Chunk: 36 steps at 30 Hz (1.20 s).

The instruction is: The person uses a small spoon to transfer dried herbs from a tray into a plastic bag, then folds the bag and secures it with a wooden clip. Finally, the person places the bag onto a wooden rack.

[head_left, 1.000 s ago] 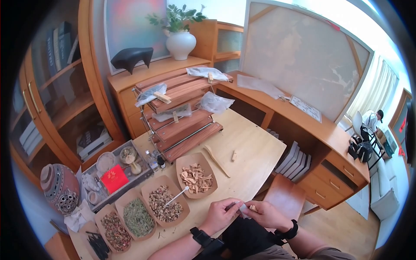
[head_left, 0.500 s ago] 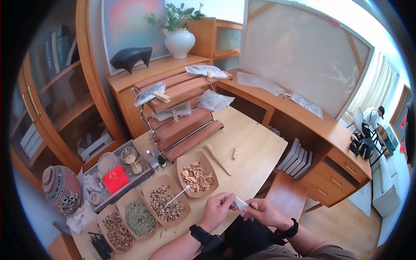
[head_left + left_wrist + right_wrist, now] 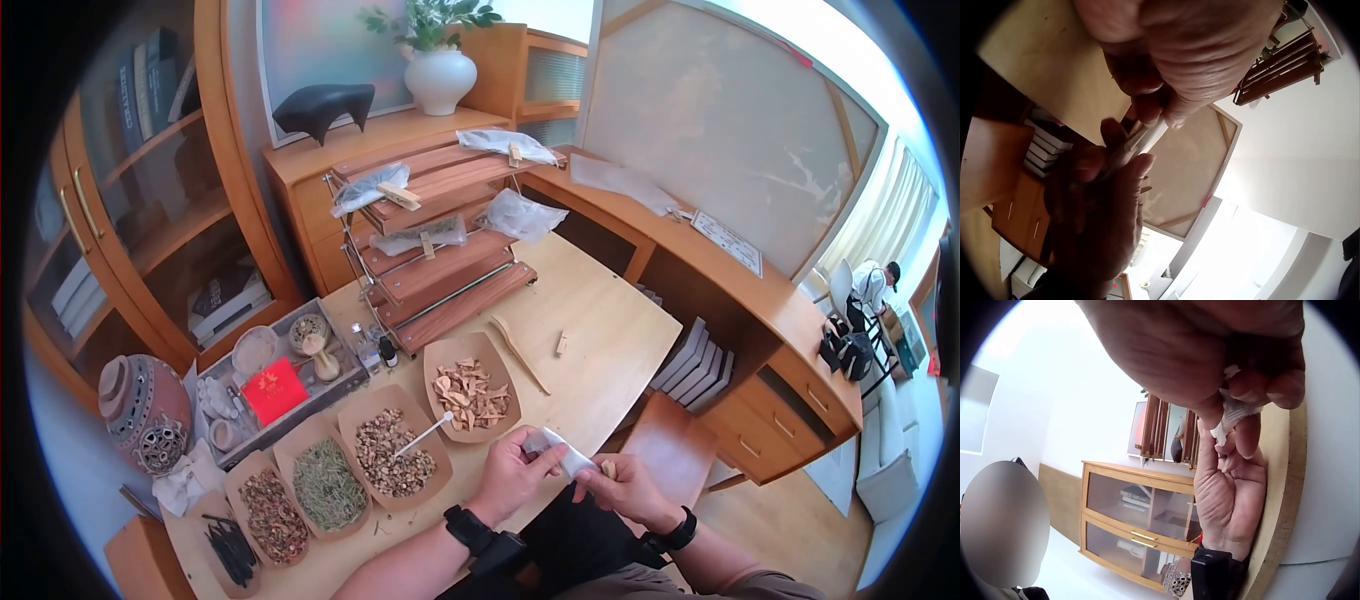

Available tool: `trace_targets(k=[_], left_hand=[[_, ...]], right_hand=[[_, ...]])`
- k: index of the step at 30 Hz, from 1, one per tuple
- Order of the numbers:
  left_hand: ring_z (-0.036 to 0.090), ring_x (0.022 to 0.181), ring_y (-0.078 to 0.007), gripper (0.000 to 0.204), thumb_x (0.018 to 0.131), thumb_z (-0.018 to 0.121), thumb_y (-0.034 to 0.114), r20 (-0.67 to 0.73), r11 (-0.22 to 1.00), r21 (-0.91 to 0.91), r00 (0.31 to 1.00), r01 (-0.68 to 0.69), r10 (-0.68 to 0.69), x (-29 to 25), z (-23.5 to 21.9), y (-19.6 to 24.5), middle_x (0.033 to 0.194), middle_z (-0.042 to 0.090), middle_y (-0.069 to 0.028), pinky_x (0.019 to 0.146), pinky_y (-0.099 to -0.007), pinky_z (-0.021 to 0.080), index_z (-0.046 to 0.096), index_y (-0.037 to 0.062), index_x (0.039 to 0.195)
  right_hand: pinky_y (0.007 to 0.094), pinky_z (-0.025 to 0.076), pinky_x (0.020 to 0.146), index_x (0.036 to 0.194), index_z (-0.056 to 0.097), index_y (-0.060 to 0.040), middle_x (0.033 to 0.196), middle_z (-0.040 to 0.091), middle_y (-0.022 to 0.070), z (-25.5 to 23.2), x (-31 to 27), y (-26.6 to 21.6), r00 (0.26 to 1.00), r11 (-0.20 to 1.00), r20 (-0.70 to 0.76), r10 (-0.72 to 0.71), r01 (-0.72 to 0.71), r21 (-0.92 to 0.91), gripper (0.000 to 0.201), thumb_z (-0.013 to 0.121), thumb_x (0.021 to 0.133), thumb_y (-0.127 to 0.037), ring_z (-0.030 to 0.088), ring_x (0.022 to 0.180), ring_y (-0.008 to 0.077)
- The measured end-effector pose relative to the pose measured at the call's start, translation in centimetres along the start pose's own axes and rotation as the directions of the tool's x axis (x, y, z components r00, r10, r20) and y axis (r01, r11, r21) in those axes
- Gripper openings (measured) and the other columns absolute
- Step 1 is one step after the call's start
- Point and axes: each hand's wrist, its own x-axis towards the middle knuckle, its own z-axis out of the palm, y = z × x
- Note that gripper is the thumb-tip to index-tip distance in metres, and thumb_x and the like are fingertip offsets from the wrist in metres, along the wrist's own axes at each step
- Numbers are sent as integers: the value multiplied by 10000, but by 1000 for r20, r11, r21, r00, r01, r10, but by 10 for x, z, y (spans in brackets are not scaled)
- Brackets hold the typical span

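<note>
Both hands meet at the near edge of the wooden table (image 3: 600, 340) and pinch a small white sachet (image 3: 562, 455) between them. My left hand (image 3: 515, 470) holds its left end, and my right hand (image 3: 618, 485) holds its right end with fingers curled. The sachet (image 3: 1145, 137) shows as a thin white strip in the left wrist view. Crumpled white sachet (image 3: 1230, 415) shows between the fingertips in the right wrist view. A tray of pale dried slices (image 3: 470, 390) lies just beyond the hands. A white spoon (image 3: 420, 435) rests in the tray of brown dried buds (image 3: 392, 450).
More paper trays of herbs (image 3: 325, 482) line the table's left front. A grey box of small jars (image 3: 270, 375) and a patterned pot (image 3: 145, 410) stand at the left. A tiered wooden rack (image 3: 440, 250) with plastic bags is behind. A wooden scoop (image 3: 515, 350) and a clip (image 3: 561, 344) lie on the table.
The hands have drawn slightly apart and the sachet now stretches between them. The view has shifted a little to the left.
</note>
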Motion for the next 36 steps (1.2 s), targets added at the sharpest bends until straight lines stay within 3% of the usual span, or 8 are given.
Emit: trace_targets(k=[3, 9, 14, 23, 26, 32, 34, 36], left_hand=[[655, 765, -70, 150, 981, 768, 113, -13, 999, -36, 1000, 6, -6, -1, 0, 1, 893, 717, -21, 672, -225, 515, 686, 29, 1075], [673, 833, -63, 129, 981, 765, 106, 49, 998, -69, 999, 16, -13, -5, 4, 8, 925, 753, -16, 763, -228, 531, 748, 20, 1075], [661, 853, -56, 96, 994, 747, 103, 12, 1000, 5, 1000, 0, 0, -5, 5, 7, 931, 762, -10, 782, -236, 520, 789, 26, 1032], [656, 856, -46, 130, 1008, 731, 119, 60, 999, 38, 998, -13, 11, -2, 0, 1, 947, 754, 11, 767, -233, 518, 774, 0, 1036], [633, 831, -26, 121, 1005, 738, 124, 93, 998, -11, 994, 61, -60, -3, 4, 1, 923, 734, 23, 748, -221, 503, 767, 13, 1041], [646, 911, -33, 156, 1020, 710, 105, 192, 975, 206, 974, 78, -119, -3, 1, -16, 1008, 733, 23, 818, -242, 539, 750, -13, 1113], [544, 712, -15, 221, 1008, 737, 190, 133, 989, 144, 991, -22, 3, -4, 8, -17, 782, 677, 50, 648, -243, 472, 747, -29, 981], [542, 706, -18, 240, 1005, 741, 207, 122, 989, 145, 992, -8, -10, -4, 4, -18, 768, 676, 42, 645, -248, 474, 742, -30, 963]], right_hand=[[204, 340, 484, 1087, 748, -23, 760, 727, -21, -7, 1, 8, 1000, 998, -3, -23, 23, -53, 255, 631, 1085, -250, 449, 535, 8], [211, 360, 476, 1109, 747, -6, 804, 750, 6, 5, 4, 7, 999, 984, -26, -46, 50, 170, 284, 627, 1086, -263, 473, 526, 25], [222, 471, 538, 1120, 740, 22, 842, 767, 55, 1, 1, 3, 999, 998, 11, -49, 48, 27, 314, 592, 1101, -254, 558, 563, 53], [208, 443, 531, 1025, 764, 26, 837, 764, 41, -42, 2, -8, 981, 986, 152, -124, 139, -95, 271, 622, 1081, -198, 576, 577, 50], [224, 389, 467, 976, 758, 18, 697, 673, -1, -63, 15, -26, 972, 991, -213, -98, 76, -108, 188, 705, 1016, -158, 508, 517, 45], [226, 394, 512, 984, 747, -4, 717, 584, -57, -77, 96, -18, 894, 955, -362, -263, 187, -231, 160, 731, 993, -163, 492, 584, 34], [231, 408, 549, 982, 743, -3, 728, 592, -53, -83, 126, -3, 876, 938, -367, -314, 224, -266, 158, 728, 993, -160, 498, 620, 36], [237, 421, 586, 980, 740, -2, 740, 600, -50, -87, 146, 8, 855, 919, -372, -361, 258, -300, 155, 725, 993, -157, 504, 657, 39]])
